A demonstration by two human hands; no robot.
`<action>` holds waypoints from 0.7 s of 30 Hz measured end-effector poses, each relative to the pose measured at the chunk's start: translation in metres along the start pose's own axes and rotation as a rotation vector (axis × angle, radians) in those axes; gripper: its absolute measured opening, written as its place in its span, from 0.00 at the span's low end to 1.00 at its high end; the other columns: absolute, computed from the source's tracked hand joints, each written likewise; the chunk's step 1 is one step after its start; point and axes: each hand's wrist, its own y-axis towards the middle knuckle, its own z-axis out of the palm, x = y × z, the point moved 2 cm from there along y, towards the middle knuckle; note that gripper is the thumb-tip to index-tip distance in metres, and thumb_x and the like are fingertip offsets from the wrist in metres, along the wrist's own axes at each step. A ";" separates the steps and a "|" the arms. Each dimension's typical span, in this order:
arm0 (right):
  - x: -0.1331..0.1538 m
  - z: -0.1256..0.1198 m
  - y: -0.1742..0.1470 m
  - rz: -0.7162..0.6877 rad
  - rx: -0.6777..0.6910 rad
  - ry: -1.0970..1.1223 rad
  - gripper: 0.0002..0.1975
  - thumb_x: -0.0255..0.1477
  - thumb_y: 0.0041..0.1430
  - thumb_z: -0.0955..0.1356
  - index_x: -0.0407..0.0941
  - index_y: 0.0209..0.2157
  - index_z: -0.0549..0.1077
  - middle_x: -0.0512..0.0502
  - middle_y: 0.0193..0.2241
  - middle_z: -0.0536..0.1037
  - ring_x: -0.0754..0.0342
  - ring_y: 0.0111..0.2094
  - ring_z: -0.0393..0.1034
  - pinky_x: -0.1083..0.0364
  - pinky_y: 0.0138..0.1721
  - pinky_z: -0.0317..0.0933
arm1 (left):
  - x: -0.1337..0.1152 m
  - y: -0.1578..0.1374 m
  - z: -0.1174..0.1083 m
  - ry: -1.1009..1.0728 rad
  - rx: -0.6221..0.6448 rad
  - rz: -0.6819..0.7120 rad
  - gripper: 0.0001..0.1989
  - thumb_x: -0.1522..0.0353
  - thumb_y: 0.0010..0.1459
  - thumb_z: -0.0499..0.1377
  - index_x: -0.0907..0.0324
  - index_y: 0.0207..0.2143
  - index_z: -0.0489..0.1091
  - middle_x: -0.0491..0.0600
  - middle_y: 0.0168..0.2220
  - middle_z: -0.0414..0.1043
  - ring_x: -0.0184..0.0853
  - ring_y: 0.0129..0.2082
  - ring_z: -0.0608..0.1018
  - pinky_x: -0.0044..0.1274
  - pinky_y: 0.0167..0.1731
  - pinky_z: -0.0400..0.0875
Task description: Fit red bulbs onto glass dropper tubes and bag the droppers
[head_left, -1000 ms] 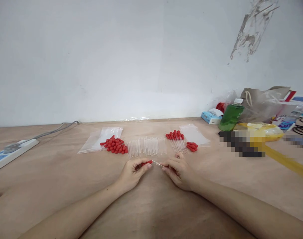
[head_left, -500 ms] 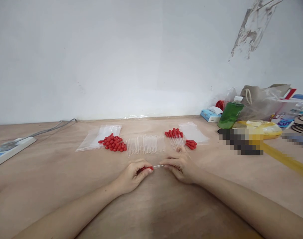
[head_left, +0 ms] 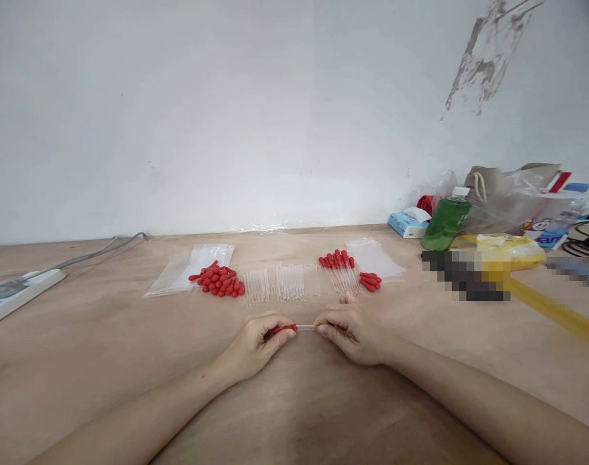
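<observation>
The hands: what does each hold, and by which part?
The left hand pinches a red bulb by its sides; the right hand, a clear tube by the end away from the bulb.

The clear dropper tube [head_left: 305, 327] runs pretty much level now, where it first slanted down toward the right hand [head_left: 349, 329], then slightly up.

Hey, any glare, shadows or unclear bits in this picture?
Head view: soft light, with a shadow on the table beside the right forearm; same view: small glints along the foot of the wall; same view: pixel blocks blur a dark item; same view: the clear tubes partly blend together, and the held tube is a thin pale line.
</observation>
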 end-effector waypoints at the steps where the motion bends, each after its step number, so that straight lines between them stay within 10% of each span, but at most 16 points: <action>1: 0.001 0.000 0.000 0.011 0.022 0.015 0.11 0.27 0.61 0.57 0.44 0.32 0.69 0.52 0.24 0.73 0.60 0.24 0.61 0.54 0.35 0.45 | 0.000 0.000 0.000 -0.004 -0.001 0.000 0.11 0.65 0.58 0.50 0.60 0.34 0.70 0.47 0.29 0.70 0.29 0.28 0.70 0.21 0.29 0.63; 21: 0.006 0.012 0.000 -0.038 -0.040 -0.025 0.10 0.26 0.59 0.57 0.43 0.31 0.69 0.49 0.25 0.74 0.59 0.24 0.62 0.54 0.34 0.45 | -0.008 -0.002 0.002 0.048 0.086 0.052 0.11 0.66 0.58 0.49 0.60 0.34 0.69 0.48 0.30 0.70 0.29 0.29 0.69 0.21 0.30 0.64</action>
